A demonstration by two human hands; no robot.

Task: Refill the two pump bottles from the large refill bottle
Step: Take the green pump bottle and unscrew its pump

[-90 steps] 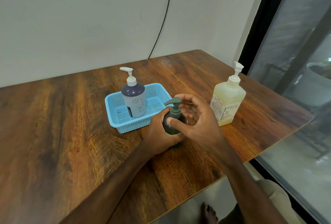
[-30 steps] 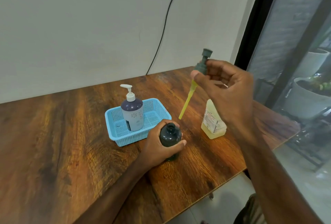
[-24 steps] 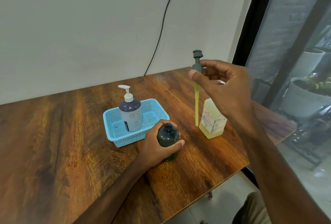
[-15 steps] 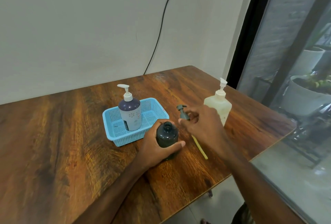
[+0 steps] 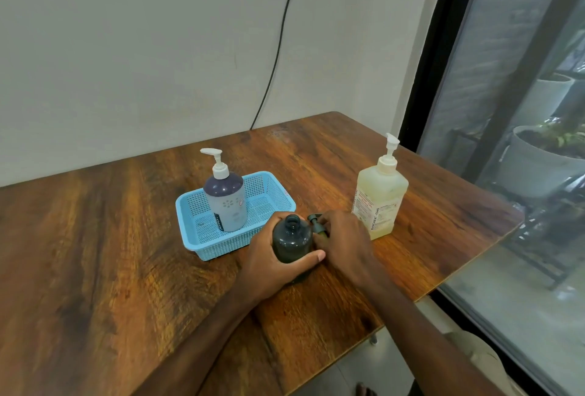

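A dark green pump bottle (image 5: 292, 242) stands upright on the table with its neck uncovered. My left hand (image 5: 272, 264) grips its body from the left. My right hand (image 5: 343, 245) is low beside the bottle's right side and holds the dark pump head (image 5: 317, 225), whose tube is hidden under the hand. A purple pump bottle (image 5: 225, 194) with a white pump stands in a blue basket (image 5: 272, 193). The large pale yellow refill bottle (image 5: 380, 196), pump on, stands to the right.
The wooden table (image 5: 110, 253) ends at a front edge and a right corner near a glass window (image 5: 522, 110). A black cable (image 5: 278, 41) runs down the wall behind. White plant pots sit outside the glass.
My right hand pulled the pump out of the dark bottle, raised it with its yellow tube hanging, then lowered it to the table beside the bottle. My left hand stayed on the bottle.
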